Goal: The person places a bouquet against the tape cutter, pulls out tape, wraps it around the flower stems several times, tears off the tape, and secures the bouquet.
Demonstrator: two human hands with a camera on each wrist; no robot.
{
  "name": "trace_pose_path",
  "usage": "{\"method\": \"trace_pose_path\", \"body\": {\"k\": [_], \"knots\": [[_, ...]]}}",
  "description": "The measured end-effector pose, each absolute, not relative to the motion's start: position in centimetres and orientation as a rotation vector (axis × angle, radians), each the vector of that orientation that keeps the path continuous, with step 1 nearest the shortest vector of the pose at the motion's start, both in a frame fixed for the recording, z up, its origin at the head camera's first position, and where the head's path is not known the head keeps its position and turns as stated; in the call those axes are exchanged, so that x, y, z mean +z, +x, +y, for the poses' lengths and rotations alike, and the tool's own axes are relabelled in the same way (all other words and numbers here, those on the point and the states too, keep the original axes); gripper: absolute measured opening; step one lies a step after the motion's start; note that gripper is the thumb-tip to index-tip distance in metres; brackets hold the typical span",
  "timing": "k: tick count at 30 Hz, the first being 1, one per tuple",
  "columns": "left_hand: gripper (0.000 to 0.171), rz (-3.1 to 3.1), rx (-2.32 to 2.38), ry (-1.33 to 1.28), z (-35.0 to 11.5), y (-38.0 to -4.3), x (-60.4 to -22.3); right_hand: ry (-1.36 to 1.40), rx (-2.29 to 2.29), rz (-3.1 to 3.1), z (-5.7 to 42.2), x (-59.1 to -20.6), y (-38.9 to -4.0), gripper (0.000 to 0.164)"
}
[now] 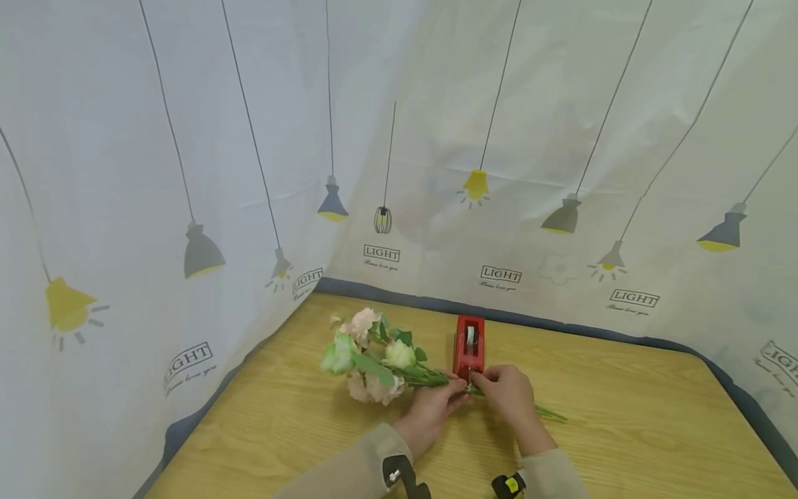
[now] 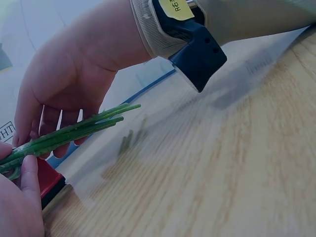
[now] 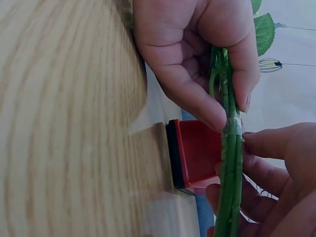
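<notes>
A bouquet of artificial-looking flowers (image 1: 399, 353), pale pink and cream with green leaves, points to the left above the table. My left hand (image 1: 433, 412) grips its green stems (image 3: 229, 182) just below the blooms, thumb and fingers on either side. Clear tape (image 3: 232, 129) lies around the stems just past the left fingertips. At that spot my right hand (image 1: 511, 398) has its thumb and forefinger together on the tape, its other fingers behind the stems. Right behind the hands stands a red tape dispenser (image 1: 469, 343) with a roll in it.
The wooden table (image 1: 623, 402) carries the dispenser near its back edge. Behind and to the left hangs a pale curtain (image 1: 436, 138) printed with lamps. Stem ends (image 2: 121, 112) stick out past the right hand.
</notes>
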State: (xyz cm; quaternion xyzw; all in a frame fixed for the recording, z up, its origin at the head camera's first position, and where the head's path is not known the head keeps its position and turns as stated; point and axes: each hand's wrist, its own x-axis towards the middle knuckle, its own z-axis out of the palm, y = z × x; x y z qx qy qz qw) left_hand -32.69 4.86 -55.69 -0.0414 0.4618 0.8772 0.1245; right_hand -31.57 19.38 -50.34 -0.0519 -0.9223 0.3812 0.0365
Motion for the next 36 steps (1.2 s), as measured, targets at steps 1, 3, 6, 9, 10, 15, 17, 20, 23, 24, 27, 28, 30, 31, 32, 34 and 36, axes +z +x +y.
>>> {"method": "trace_pose_path", "body": {"k": [1, 3, 6, 9, 10, 15, 17, 20, 23, 24, 27, 28, 30, 31, 32, 34, 36], "knots": [[0.013, 1.353, 2.557, -0.122, 4.9, -32.7, -55.7, -0.164, 1.171, -2.825, 19.4, -50.4, -31.6, 0.029], [0.013, 1.361, 2.558, -0.127, 4.9, -32.6, -55.6, -0.163, 1.166, -2.810, 19.4, -50.6, -31.6, 0.031], [0.013, 1.370, 2.553, -0.135, 5.0, -32.7, -55.6, -0.163, 1.167, -2.790, 19.3, -51.0, -31.7, 0.032], [0.012, 1.377, 2.548, -0.141, 5.0, -32.7, -55.6, -0.166, 1.175, -2.770, 19.3, -51.3, -31.9, 0.031], [0.012, 1.382, 2.548, -0.143, 5.0, -32.7, -55.5, -0.167, 1.177, -2.765, 19.2, -51.4, -31.9, 0.031], [0.011, 1.399, 2.542, -0.151, 4.9, -32.5, -55.3, -0.155, 1.155, -2.761, 19.2, -52.0, -32.2, 0.028], [0.011, 1.397, 2.542, -0.148, 4.8, -32.5, -55.3, -0.147, 1.135, -2.766, 19.2, -52.3, -32.3, 0.028], [0.012, 1.402, 2.537, -0.146, 4.7, -32.5, -55.4, -0.150, 1.116, -2.762, 19.2, -52.6, -32.4, 0.029], [0.012, 1.403, 2.532, -0.149, 4.7, -32.5, -55.6, -0.161, 1.125, -2.757, 19.2, -52.7, -32.4, 0.029], [0.012, 1.409, 2.529, -0.149, 4.8, -32.5, -55.6, -0.162, 1.129, -2.755, 19.1, -52.8, -32.4, 0.028], [0.012, 1.410, 2.531, -0.159, 4.8, -32.5, -55.6, -0.171, 1.133, -2.759, 19.1, -52.9, -32.5, 0.029], [0.012, 1.413, 2.531, -0.158, 4.8, -32.6, -55.6, -0.168, 1.134, -2.758, 19.1, -53.0, -32.5, 0.029], [0.012, 1.424, 2.528, -0.154, 4.8, -32.6, -55.6, -0.164, 1.134, -2.754, 19.1, -53.0, -32.5, 0.032], [0.012, 1.423, 2.528, -0.151, 4.8, -32.6, -55.6, -0.166, 1.132, -2.753, 19.1, -52.9, -32.5, 0.034], [0.013, 1.422, 2.527, -0.148, 4.8, -32.6, -55.6, -0.166, 1.132, -2.749, 19.1, -52.9, -32.5, 0.036], [0.014, 1.428, 2.521, -0.143, 4.8, -32.6, -55.5, -0.172, 1.132, -2.744, 19.1, -52.9, -32.5, 0.039], [0.014, 1.428, 2.517, -0.144, 4.8, -32.6, -55.5, -0.182, 1.130, -2.742, 19.0, -52.9, -32.5, 0.041]]}}
